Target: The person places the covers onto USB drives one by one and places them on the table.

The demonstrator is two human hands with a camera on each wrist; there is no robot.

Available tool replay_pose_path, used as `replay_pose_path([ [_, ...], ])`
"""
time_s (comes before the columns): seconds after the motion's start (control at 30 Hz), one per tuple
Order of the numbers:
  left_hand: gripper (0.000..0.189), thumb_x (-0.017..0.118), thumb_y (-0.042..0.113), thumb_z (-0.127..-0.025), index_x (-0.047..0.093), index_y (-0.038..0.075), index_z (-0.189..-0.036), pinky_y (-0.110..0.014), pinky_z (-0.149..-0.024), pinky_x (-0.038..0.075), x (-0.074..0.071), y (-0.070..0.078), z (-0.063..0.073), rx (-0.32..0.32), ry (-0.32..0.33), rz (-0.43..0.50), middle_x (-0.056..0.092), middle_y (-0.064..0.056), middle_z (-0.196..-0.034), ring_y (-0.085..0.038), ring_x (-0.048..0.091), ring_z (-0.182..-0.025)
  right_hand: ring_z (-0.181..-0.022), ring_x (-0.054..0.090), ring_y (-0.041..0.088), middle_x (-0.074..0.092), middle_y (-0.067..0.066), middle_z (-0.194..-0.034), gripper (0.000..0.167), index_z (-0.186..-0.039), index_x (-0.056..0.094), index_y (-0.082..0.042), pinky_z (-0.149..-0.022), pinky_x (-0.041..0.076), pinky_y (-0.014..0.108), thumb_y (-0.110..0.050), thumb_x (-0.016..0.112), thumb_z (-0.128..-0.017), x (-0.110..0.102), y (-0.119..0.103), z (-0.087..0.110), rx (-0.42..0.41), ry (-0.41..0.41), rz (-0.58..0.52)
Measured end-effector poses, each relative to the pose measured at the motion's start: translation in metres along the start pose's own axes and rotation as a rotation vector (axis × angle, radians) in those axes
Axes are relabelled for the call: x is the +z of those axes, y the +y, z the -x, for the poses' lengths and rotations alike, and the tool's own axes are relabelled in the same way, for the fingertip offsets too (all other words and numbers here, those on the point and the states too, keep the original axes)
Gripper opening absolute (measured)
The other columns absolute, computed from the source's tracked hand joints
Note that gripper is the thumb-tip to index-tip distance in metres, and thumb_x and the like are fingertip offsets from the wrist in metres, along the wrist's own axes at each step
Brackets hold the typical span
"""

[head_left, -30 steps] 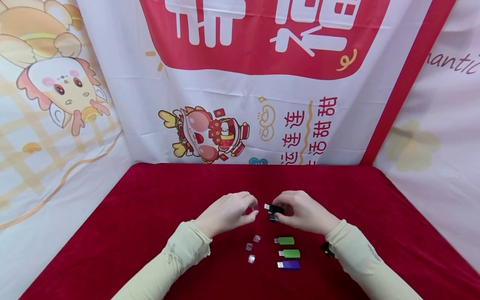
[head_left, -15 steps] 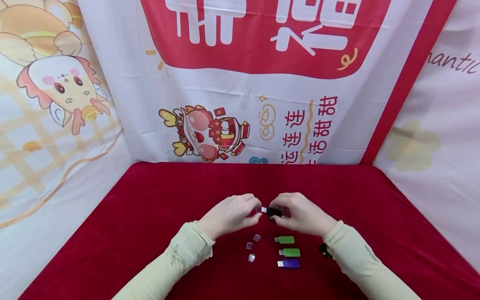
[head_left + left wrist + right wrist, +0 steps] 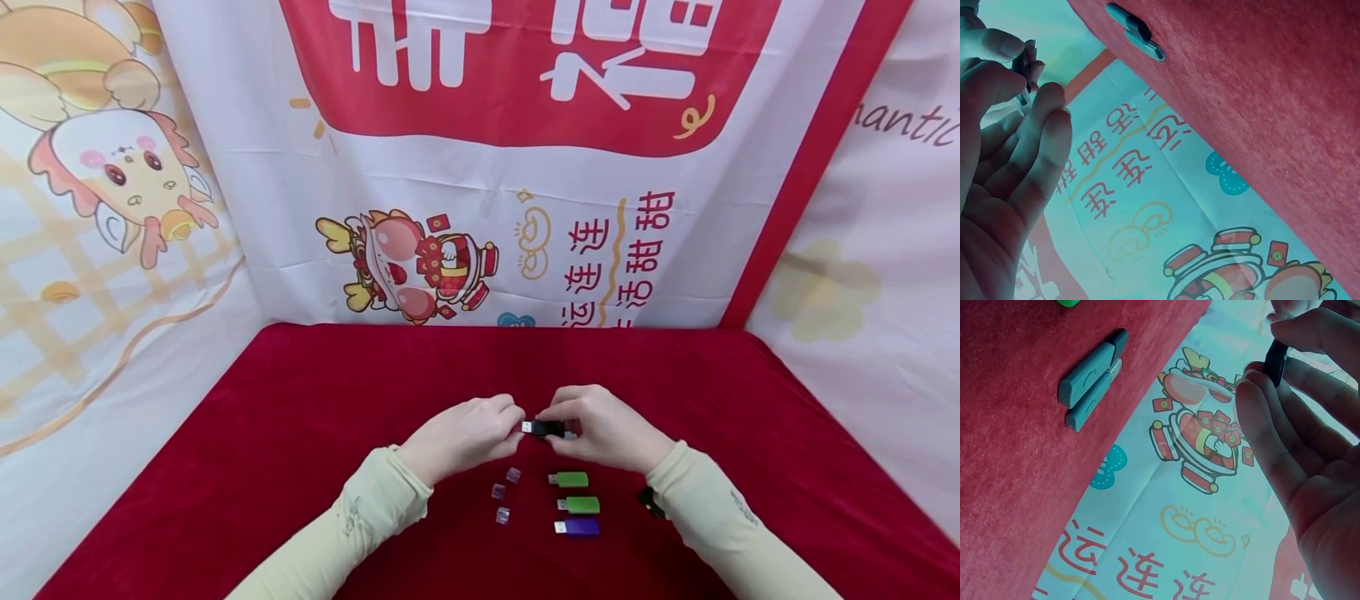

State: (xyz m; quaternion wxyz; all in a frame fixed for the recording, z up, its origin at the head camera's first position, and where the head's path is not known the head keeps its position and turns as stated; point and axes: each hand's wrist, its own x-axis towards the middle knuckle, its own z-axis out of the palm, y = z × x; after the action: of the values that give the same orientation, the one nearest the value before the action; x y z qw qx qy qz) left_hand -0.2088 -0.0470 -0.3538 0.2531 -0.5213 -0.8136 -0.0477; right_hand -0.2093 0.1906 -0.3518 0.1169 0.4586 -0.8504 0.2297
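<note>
In the head view, my right hand (image 3: 607,427) pinches a black USB flash drive (image 3: 551,427), its metal plug pointing left. The tip of my left hand (image 3: 468,433) meets the plug end. A small clear cap (image 3: 1024,105) shows between the left fingers in the left wrist view, close to the plug; whether it is on the plug I cannot tell. The right wrist view shows the black drive's body between the right thumb and fingers. Two dark drives (image 3: 1087,376) lie side by side on the cloth there; the right hand mostly hides them in the head view.
Nearer on the red cloth (image 3: 337,375) lie two green drives (image 3: 573,479) and a purple drive (image 3: 582,527), plugs to the left. Three clear caps (image 3: 502,516) lie left of them. A dark object (image 3: 649,502) is partly under the right sleeve. Printed curtains (image 3: 300,208) stand behind.
Hands have come together: the left hand, with the clear cap, moved right and slightly nearer, while the black drive shifted slightly left and nearer. The gap between cap and plug has closed.
</note>
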Motion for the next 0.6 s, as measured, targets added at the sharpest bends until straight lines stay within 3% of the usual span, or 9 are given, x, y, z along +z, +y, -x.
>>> replay_pose_path([
  [0.27,0.007,0.068,0.014,-0.092,0.064,0.008,-0.091,-0.010,-0.061,0.045,0.0015,0.0009,-0.0004,-0.017,-0.017,0.067,0.054,0.001,-0.079,-0.005,0.056,-0.065,-0.071,0.058,0.012,0.064,-0.001,-0.088,0.024,-0.101,0.077,-0.006,-0.062,0.052,0.021,-0.006,0.082,-0.078,0.0002,-0.0022,0.0001,-0.013,0.003,0.004],
  [0.43,0.008,0.066,0.014,-0.093,0.065,0.006,-0.094,-0.013,-0.059,0.046,0.0031,-0.0011,0.0002,-0.053,0.011,0.082,0.053,0.001,-0.078,-0.006,0.055,-0.064,-0.070,0.059,0.013,0.064,0.000,-0.089,0.022,-0.101,0.076,-0.006,-0.062,0.054,0.024,-0.007,0.081,-0.079,-0.0011,-0.0028,0.0006,-0.012,0.011,0.004],
  [0.6,0.013,0.064,0.019,-0.096,0.066,0.007,-0.095,-0.018,-0.059,0.048,0.0029,-0.0026,0.0013,-0.089,-0.018,0.082,0.053,0.001,-0.079,-0.008,0.056,-0.065,-0.069,0.060,0.015,0.065,-0.001,-0.090,0.021,-0.100,0.076,-0.006,-0.061,0.054,0.026,-0.009,0.081,-0.080,-0.0031,-0.0032,0.0007,-0.011,0.020,0.001],
])
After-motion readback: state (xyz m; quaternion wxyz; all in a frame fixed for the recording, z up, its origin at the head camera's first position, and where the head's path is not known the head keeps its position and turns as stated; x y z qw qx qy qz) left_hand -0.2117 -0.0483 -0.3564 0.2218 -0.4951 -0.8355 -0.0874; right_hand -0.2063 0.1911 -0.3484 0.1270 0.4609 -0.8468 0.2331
